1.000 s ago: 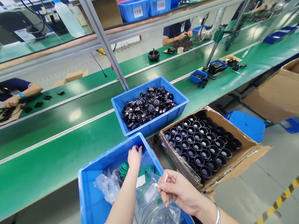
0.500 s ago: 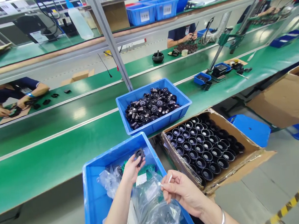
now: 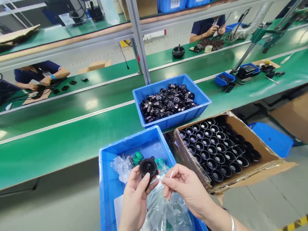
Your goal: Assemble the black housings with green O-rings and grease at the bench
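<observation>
Between the thumb and fingers of my left hand (image 3: 137, 193) is a round black plastic part (image 3: 148, 167), its dished face turned up toward me. Close on its right, my right hand (image 3: 184, 186) pinches a thin white stick (image 3: 171, 174), most of it hidden by the fingers. Both hands are over a large blue bin (image 3: 106, 190). Inside that bin lie clear plastic bags (image 3: 169, 214), a bundle of green rings or bands (image 3: 137, 157) and a white box partly covered by my left arm.
A blue tray (image 3: 175, 120) of small black-and-metal parts stands on the green bench (image 3: 52, 145). At right, a cardboard box (image 3: 269, 156) holds rows of black cups (image 3: 220, 158). A metal post (image 3: 138, 38) rises behind the tray. Co-workers (image 3: 37, 75) sit across the bench.
My left hand has turned the black part face up and brought it closer to my right hand, which still pinches the white stick. The camera view has shifted left.
</observation>
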A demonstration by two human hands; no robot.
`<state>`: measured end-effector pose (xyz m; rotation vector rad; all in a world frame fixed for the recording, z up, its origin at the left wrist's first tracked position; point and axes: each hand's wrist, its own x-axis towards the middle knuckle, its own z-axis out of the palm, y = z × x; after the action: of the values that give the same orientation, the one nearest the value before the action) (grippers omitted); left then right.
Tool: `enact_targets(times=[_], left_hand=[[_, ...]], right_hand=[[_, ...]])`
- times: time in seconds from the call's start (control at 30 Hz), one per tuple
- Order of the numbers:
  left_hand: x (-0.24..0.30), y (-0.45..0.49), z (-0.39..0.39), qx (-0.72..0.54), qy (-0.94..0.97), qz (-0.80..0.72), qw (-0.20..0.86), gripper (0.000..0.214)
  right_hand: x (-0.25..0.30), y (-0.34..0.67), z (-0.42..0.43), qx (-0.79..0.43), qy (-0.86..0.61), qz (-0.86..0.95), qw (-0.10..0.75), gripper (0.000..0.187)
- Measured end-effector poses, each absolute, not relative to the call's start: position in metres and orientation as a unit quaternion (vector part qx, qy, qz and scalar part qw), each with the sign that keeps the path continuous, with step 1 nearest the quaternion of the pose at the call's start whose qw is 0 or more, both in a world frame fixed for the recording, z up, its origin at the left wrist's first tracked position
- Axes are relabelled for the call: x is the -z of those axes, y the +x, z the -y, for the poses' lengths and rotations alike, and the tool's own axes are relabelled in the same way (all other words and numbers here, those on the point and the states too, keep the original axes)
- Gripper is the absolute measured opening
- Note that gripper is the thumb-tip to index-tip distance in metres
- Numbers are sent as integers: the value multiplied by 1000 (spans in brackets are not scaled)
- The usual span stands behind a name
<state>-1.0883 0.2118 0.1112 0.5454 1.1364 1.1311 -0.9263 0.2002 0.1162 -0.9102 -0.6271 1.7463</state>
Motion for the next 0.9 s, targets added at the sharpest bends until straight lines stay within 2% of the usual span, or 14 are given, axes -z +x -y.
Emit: enact_targets(times=[0.2,0.33,0.6,0.9], left_hand=[[-131,-1092,-201,-464,215,-489,706,31],[-132,-1093,-194,-471,229,-492,695,33],[-116,-1091,-182,-511,404,-529,544,42],[-110,-1090,-179,-528,489,-532,446,33]], right_hand=[[-125,-932,-191,-722,-372,275,515,29],[-128,-933,-185,-718,-369,280,520,28],[-124,-943,-186,-707,-381,273,530,30],[-122,-946,-188,-699,-398,269,530,34]])
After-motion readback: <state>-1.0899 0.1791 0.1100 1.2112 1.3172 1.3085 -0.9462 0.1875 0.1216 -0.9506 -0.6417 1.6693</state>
